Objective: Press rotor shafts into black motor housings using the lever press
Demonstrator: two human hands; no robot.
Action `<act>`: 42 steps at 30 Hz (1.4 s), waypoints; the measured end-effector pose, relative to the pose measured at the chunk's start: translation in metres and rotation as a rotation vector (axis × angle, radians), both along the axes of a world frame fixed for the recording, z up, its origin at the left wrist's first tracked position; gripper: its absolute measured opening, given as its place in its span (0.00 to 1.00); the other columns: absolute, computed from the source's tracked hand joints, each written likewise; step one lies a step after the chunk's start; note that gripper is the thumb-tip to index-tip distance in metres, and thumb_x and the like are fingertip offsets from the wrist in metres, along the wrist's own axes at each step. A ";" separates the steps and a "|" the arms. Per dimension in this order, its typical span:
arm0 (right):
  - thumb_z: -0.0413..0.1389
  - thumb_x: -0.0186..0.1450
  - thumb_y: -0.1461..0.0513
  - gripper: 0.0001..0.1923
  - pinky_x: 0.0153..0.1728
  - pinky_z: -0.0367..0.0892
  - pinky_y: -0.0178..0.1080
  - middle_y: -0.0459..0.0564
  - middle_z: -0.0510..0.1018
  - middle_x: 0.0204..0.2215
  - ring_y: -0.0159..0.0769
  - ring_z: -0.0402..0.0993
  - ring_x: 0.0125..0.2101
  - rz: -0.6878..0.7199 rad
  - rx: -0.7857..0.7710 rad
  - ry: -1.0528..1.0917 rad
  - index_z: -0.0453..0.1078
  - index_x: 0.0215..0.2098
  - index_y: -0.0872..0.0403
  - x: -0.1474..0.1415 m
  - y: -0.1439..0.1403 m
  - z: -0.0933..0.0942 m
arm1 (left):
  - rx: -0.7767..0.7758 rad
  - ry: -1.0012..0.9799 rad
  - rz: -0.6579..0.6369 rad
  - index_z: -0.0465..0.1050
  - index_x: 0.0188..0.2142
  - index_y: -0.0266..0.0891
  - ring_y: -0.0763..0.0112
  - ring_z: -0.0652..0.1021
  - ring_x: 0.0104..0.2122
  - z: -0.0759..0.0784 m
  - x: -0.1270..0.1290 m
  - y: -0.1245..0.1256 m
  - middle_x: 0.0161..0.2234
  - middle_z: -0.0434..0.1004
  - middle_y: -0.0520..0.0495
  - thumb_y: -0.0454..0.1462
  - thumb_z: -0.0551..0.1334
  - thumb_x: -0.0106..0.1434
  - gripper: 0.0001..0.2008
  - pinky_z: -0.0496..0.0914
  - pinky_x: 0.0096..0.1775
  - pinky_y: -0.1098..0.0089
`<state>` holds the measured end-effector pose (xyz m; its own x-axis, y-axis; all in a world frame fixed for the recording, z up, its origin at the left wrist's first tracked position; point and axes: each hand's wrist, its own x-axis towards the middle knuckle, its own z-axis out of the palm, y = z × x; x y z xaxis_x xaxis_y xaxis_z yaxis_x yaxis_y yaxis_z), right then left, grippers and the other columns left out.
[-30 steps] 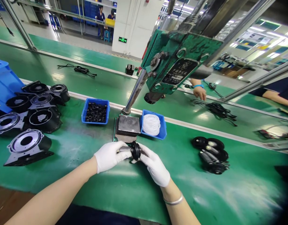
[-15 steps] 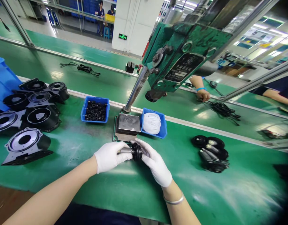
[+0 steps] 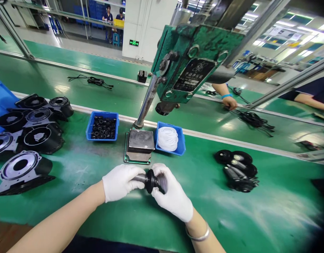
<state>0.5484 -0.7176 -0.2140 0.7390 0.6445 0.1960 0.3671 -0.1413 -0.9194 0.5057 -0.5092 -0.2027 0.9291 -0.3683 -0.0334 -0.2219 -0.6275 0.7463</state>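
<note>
A dark metal shaft with a black ribbed collar (image 3: pixel 150 181) is held sideways over the green bench, in front of the press base (image 3: pixel 140 142). My left hand (image 3: pixel 122 182), in a white glove, is closed round the shaft's left part. My gloved right hand (image 3: pixel 172 191) curls round the other end, with thumb and fingertips at the collar's right side. That end is partly hidden within the right hand. Above and beyond the hands hangs the green press head (image 3: pixel 190 66).
A blue bin of small black parts (image 3: pixel 102 127) and a blue bin of white rings (image 3: pixel 170 138) flank the press base. Black motor housings (image 3: pixel 27 168) stand at left, and black shafted parts (image 3: pixel 238 170) lie at right. Across the bench, a co-worker's hand (image 3: pixel 229 102) touches black cables.
Both hands and the shaft have come slightly nearer to me, away from the press base. My right fingers have shifted at the collar. The view has turned slightly.
</note>
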 end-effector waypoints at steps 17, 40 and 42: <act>0.49 0.44 0.74 0.20 0.33 0.62 0.37 0.46 0.62 0.34 0.36 0.61 0.32 -0.139 -0.143 -0.283 0.52 0.33 0.50 -0.010 0.013 0.000 | 0.528 -0.083 0.085 0.72 0.41 0.35 0.51 0.77 0.41 -0.001 -0.001 -0.032 0.40 0.76 0.38 0.36 0.57 0.65 0.08 0.69 0.42 0.57; 0.53 0.55 0.66 0.11 0.30 0.72 0.40 0.46 0.64 0.35 0.34 0.67 0.29 -0.139 0.236 0.206 0.56 0.35 0.50 0.000 0.014 -0.012 | 0.806 -0.026 0.609 0.71 0.50 0.40 0.59 0.75 0.49 0.064 0.094 0.111 0.52 0.73 0.43 0.38 0.60 0.67 0.13 0.68 0.52 0.55; 0.54 0.57 0.64 0.13 0.25 0.72 0.40 0.45 0.62 0.36 0.31 0.67 0.25 -0.090 0.272 0.405 0.54 0.36 0.49 0.001 0.013 -0.012 | 0.775 0.009 0.599 0.72 0.47 0.37 0.60 0.75 0.49 0.061 0.108 0.113 0.50 0.74 0.43 0.39 0.62 0.66 0.12 0.68 0.52 0.52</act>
<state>0.5489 -0.7046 -0.2265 0.8411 0.5397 0.0344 -0.0294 0.1092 -0.9936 0.6137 -0.3957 -0.1417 0.9538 0.2909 -0.0753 0.2966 -0.9517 0.0798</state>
